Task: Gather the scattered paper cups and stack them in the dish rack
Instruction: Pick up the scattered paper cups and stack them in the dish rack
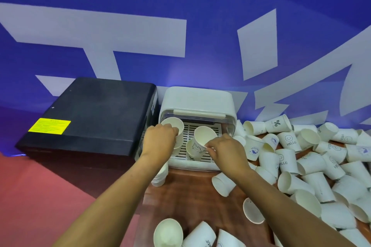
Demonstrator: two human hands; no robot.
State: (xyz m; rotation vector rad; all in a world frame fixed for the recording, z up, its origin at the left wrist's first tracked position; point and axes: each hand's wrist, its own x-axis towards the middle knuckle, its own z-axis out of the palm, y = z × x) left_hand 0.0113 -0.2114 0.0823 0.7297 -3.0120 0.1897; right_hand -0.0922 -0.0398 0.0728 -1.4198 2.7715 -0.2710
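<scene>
Both hands are inside the open front of the white dish rack (197, 99), which sits at the back of the wooden tabletop (192, 196).

Left hand (159, 139): fingers curled round the side of a paper cup (173, 126) at the rack's left edge, mouth tilted toward the camera.

Right hand (224, 148): fingertips pinch the rim of a second cup (203, 134), tilted, sitting in a cup with a cartoon print (194, 149) that rests on the slatted rack floor (191, 128).

A short stack of cups (160, 174) stands just below the left wrist, beside the rack. Scattered cups (313, 158) are piled to the right and along the near edge. A black box (90, 114) with a yellow label (49, 126) stands left of the rack.
</scene>
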